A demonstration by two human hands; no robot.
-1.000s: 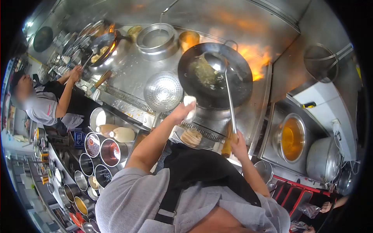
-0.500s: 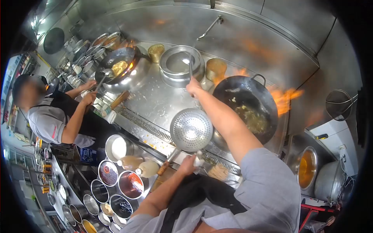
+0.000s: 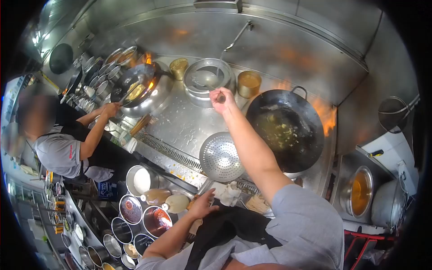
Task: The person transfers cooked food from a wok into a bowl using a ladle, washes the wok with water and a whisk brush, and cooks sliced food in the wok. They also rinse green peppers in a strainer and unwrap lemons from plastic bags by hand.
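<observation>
My right hand [image 3: 222, 100] is closed around the end of a ladle handle, over the front of a steel pot [image 3: 192, 92]. The ladle's bowl is hard to make out inside that pot. A dark wok [image 3: 294, 155] with oily liquid and pale bits sits to the right of my right arm. My left hand [image 3: 202, 206] is open, fingers apart, near the front edge of the stove, beside a crumpled white cloth [image 3: 228, 193]. Just beyond the cloth lies a perforated skimmer [image 3: 220, 156].
Flames [image 3: 324, 115] rise behind the wok. A co-worker [image 3: 60, 150] at the left works at another wok [image 3: 146, 74] over fire. Sauce containers [image 3: 157, 221] and two bottles [image 3: 176, 204] stand at the lower left. A bowl of orange liquid [image 3: 361, 192] is at the right.
My right hand has moved from the wok's front to the steel pot with the ladle. My left hand has let go of the white cloth and opened. The view has shifted.
</observation>
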